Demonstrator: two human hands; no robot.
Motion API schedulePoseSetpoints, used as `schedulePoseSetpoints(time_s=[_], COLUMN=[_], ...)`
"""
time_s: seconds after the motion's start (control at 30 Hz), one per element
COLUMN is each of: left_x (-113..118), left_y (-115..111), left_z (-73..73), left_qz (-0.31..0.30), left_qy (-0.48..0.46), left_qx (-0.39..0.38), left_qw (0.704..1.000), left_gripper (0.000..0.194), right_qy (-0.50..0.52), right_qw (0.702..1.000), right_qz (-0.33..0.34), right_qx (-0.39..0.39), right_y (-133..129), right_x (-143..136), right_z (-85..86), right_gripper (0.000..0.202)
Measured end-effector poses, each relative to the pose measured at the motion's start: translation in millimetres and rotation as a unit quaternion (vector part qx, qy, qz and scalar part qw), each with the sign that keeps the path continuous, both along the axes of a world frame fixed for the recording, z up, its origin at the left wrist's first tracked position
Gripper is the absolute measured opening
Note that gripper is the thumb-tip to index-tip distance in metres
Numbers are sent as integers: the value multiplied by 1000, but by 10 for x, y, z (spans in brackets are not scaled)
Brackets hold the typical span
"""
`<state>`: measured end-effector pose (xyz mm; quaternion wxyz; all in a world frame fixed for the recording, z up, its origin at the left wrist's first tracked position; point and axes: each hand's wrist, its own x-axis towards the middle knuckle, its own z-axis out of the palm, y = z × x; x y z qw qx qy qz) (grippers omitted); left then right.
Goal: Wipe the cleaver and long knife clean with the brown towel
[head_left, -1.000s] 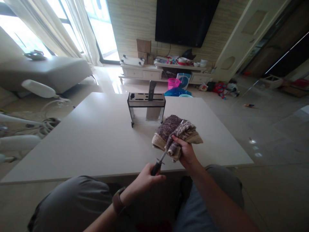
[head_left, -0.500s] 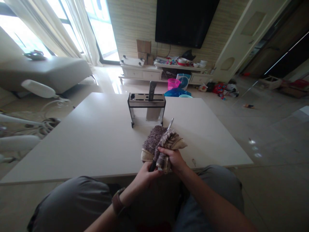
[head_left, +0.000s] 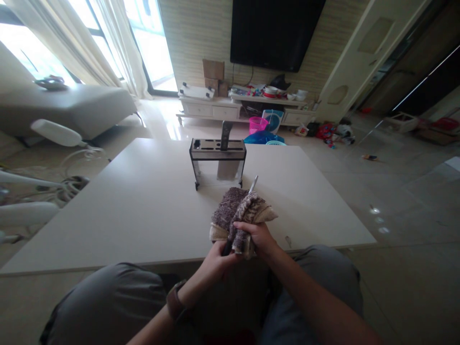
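Note:
My left hand (head_left: 216,261) is closed round the black handle of what looks like a knife (head_left: 254,183), near the front edge of the table. A brown and cream towel (head_left: 230,207) is folded about the blade, and only a narrow silvery tip sticks out beyond it. With thumb and fingers, my right hand (head_left: 261,238) grips the towel over the blade. Just past the towel stands a knife block (head_left: 205,149) with clear sides. In its slot sits a cleaver (head_left: 225,136), handle up, its broad blade showing through the side.
The white table (head_left: 143,206) reaches out in front of my knees. White chairs (head_left: 57,132) are at the left. Beyond the table are a pink basket (head_left: 257,124), a blue plastic bag (head_left: 258,137) and a low TV cabinet (head_left: 208,110) with bowls and boxes on it.
My right hand has shifted very slightly left along with the towel. Both grips stay the same, and the knife block has not moved.

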<state>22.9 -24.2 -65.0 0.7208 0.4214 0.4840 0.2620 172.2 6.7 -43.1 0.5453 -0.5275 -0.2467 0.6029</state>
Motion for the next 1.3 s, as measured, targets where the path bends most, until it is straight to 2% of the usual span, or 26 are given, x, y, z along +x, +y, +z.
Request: schedulePoseSetpoints(time_s=[0.2, 0.47, 0.73, 1.07, 1.3], left_x=[5, 10, 7, 14, 9], left_y=[3, 35, 30, 38, 22], left_z=[8, -126, -69, -117, -88], left_qz=[-3, -11, -14, -11, -4], left_qy=[-5, 0, -5, -10, 0], left_qx=[5, 13, 23, 26, 15], left_qw=[1000, 1000, 1000, 1000, 1000], left_gripper=[43, 48, 44, 42, 43], right_qy=[3, 7, 10, 9, 11], right_qw=[1000, 1000, 1000, 1000, 1000], right_qz=[-3, -1, 0, 3, -1], right_qx=[2, -5, -5, -6, -11], right_y=[4, 10, 26, 25, 32], right_x=[-9, -6, -6, -7, -12], right_z=[14, -3, -25, -36, -15], right_gripper=[42, 47, 46, 43, 45])
